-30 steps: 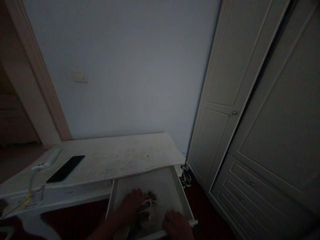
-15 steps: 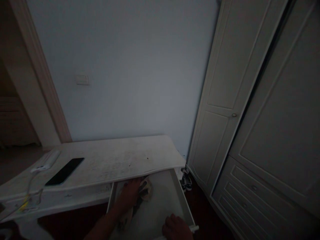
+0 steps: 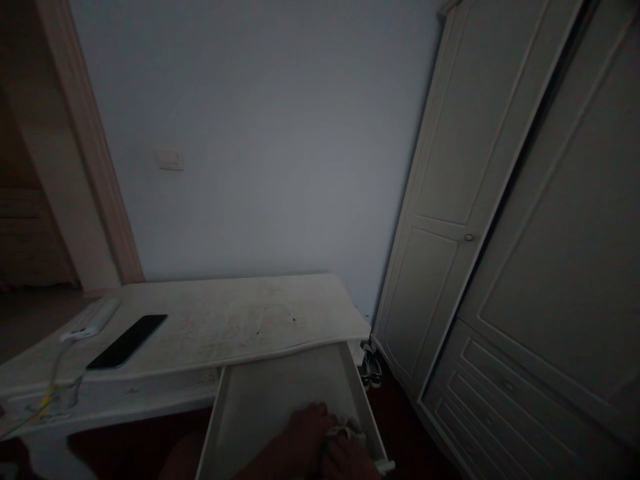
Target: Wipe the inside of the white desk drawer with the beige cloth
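A white drawer [image 3: 280, 387] stands pulled out from under a white desk [image 3: 210, 300]. Inside it, toward the front right corner, both of my hands meet over a crumpled light cloth [image 3: 354, 429] with darker patches. My left hand [image 3: 313, 427] reaches in from the lower left, its fingers closed on the cloth's left side. Close against it, my right hand [image 3: 347, 459] has curled fingers on the near side of the cloth. Much of the cloth is hidden beneath the hands, and the light is dim.
A dark phone [image 3: 127, 341] and a white power strip [image 3: 93, 320] with a cable lie on the desk's left part. Shoes [image 3: 371, 369] sit on the dark red floor beyond the drawer. A pale wardrobe [image 3: 435, 280] rises on the right.
My left hand has come from the drawer's back left to its front right, bringing the cloth along. My right hand has left the drawer's front edge area and now touches the cloth.
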Motion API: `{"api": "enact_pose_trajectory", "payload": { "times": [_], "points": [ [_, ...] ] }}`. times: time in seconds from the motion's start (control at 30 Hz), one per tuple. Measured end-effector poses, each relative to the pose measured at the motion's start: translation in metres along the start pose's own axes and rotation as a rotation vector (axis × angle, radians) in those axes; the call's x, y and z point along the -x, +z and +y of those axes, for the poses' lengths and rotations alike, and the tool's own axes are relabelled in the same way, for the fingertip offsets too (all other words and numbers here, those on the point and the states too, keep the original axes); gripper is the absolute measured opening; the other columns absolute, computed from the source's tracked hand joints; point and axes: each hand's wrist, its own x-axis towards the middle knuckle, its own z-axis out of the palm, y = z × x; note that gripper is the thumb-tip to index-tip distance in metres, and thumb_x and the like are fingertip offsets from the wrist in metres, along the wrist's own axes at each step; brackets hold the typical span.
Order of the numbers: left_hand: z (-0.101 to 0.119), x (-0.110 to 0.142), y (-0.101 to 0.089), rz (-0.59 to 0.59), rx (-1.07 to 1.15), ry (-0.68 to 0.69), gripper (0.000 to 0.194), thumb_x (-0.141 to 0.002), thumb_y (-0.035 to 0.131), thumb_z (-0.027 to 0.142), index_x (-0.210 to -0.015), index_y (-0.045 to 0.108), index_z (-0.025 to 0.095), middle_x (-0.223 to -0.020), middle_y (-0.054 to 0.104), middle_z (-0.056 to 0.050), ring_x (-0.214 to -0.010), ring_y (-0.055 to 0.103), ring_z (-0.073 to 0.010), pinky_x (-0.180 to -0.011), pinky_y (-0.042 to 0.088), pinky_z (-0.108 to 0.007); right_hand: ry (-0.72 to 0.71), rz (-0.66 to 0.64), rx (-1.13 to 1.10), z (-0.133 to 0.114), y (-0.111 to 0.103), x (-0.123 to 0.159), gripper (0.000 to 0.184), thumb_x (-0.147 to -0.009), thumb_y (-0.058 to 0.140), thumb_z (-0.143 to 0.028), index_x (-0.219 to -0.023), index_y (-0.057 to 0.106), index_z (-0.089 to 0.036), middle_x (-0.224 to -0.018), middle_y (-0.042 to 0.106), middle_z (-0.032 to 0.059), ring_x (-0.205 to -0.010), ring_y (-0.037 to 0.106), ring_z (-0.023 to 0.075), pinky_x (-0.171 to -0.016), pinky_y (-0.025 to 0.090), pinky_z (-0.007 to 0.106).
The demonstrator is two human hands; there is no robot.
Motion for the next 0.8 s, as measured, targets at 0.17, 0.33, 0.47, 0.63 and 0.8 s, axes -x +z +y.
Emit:
{"api": "enact_pose_trajectory", "payload": {
  "times": [0.17,0.33,0.47,0.63,0.8],
  "points": [
    [-0.025,0.033,-0.012,-0.073,0.046,0.024,0.047,-0.084,0.063,0.064,-0.119,0.071,0.033,-0.119,0.077,-0.007,-0.11,0.073,-0.0349,-0.095,0.06,-0.049,0.101,0.055,-0.078,-0.006,-0.008,-0.008,0.02,-0.107,0.048,-0.027,-0.098,0.065,-0.026,-0.091,0.075,0.0001,-0.084,0.068,0.0196,-0.073,0.051,0.03],
    [-0.063,0.084,-0.017,-0.1,0.037,-0.101,0.083,-0.075,0.075,0.051,-0.152,0.052,0.03,-0.16,0.055,-0.014,-0.144,0.053,-0.038,-0.121,0.044,-0.054,0.133,-0.085,-0.088,-0.01,-0.007,0.004,0.014,-0.105,0.057,-0.037,-0.096,0.063,-0.028,-0.086,0.074,0.0001,-0.079,0.068,0.0222,-0.067,0.05,0.033],
    [-0.067,0.116,-0.031,-0.173,-0.07,-0.29,0.091,-0.076,0.072,0.031,-0.161,0.042,0.03,-0.173,0.037,-0.016,-0.156,0.037,-0.0435,-0.123,0.037,-0.062,0.126,-0.252,-0.083,-0.013,-0.005,0.012,0.02,-0.097,0.071,-0.044,-0.092,0.061,-0.027,-0.088,0.073,0.0031,-0.083,0.068,0.0254,-0.07,0.051,0.034],
    [-0.053,0.128,-0.036,-0.101,-0.102,-0.318,0.083,-0.08,0.068,0.031,-0.159,0.044,0.031,-0.171,0.04,-0.015,-0.156,0.038,-0.0429,-0.118,0.042,-0.063,0.122,-0.331,-0.159,-0.01,-0.003,0.019,0.017,-0.092,0.076,-0.037,-0.099,0.064,-0.027,-0.096,0.075,0.004,-0.089,0.07,0.0269,-0.072,0.052,0.035],
    [-0.053,0.117,-0.033,-0.13,-0.111,-0.369,0.079,-0.08,0.068,0.03,-0.157,0.048,0.029,-0.17,0.042,-0.016,-0.156,0.04,-0.0418,-0.118,0.042,-0.063,0.29,-0.572,-0.519,-0.007,0.007,-0.001,0.008,-0.096,0.072,-0.036,-0.095,0.066,-0.032,-0.091,0.07,-0.0019,-0.08,0.067,0.0201,-0.065,0.048,0.027]
  ]
}}
